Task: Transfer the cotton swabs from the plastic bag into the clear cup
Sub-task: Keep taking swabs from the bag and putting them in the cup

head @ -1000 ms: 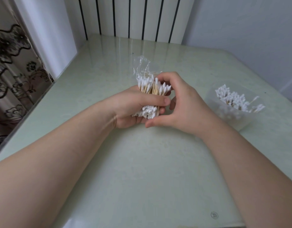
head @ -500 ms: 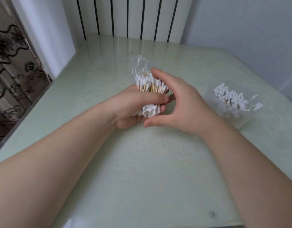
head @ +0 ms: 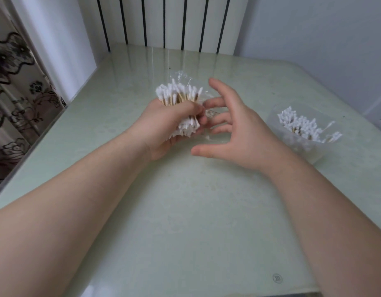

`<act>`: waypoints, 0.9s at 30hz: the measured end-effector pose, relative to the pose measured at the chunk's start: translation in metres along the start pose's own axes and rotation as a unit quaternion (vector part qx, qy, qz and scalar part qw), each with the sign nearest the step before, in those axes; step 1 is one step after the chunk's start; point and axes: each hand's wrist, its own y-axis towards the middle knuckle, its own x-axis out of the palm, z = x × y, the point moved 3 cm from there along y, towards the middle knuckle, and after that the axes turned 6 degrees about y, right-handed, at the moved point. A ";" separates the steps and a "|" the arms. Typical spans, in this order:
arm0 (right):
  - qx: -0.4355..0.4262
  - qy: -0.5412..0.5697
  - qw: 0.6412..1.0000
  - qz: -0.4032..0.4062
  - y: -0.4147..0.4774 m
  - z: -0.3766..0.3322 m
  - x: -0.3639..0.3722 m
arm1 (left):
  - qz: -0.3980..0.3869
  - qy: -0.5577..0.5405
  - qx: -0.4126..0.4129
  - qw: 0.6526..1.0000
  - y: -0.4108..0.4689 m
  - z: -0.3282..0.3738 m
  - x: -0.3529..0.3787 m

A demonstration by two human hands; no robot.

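The round stamp (head: pixel 277 278) at the tabletop's (head: pixel 185 221) near edge was unreadable. Your left hand (head: pixel 164 125) gripped the cotton swabs (head: pixel 181 95) in their plastic bag (head: pixel 179 77) mid-tabletop — your right hand (head: pixel 245 133), on them 0.5 s earlier, had spread open alongside. The clear cup (head: pixel 303 151) stood by the right edge.

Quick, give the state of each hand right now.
Left hand: closed, gripping the bundle of cotton swabs inside the plastic bag.
Right hand: open, fingers spread, holding nothing.
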 end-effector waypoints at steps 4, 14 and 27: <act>-0.017 -0.105 0.994 0.033 0.008 0.012 0.005 | 0.154 0.002 0.021 0.988 0.006 0.000 -0.015; -0.015 -0.229 0.970 0.081 0.028 0.018 0.026 | 0.059 0.022 -0.088 0.994 0.003 -0.003 -0.011; 0.006 -0.240 0.957 0.161 0.027 0.019 -0.001 | 0.055 0.045 0.062 0.996 -0.001 0.008 -0.005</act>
